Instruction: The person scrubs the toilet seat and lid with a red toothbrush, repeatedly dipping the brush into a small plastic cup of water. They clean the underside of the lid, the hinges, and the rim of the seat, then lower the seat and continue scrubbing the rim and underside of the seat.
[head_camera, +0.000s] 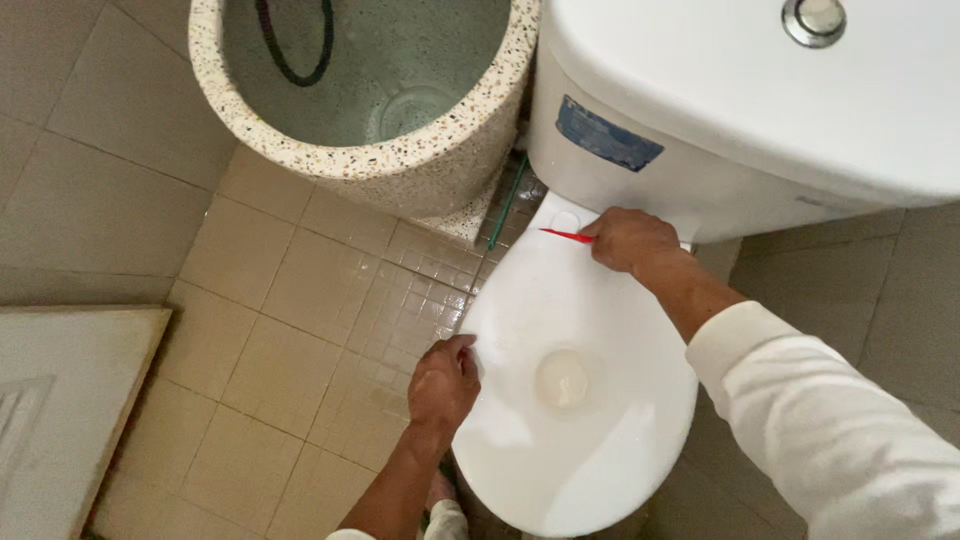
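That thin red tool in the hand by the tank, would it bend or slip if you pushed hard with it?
The red tool looks thin and tapers to a point, so it probably flexes and weighs little. The right hand covers most of it, leaving a short tip, which likely keeps it stiff. The closed toilet lid under it looks smooth and glossy, so the tip may skid.

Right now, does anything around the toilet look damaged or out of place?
The blue label on the cistern is torn and partly peeled. A thin red tool pokes from the right hand at the lid's hinge.
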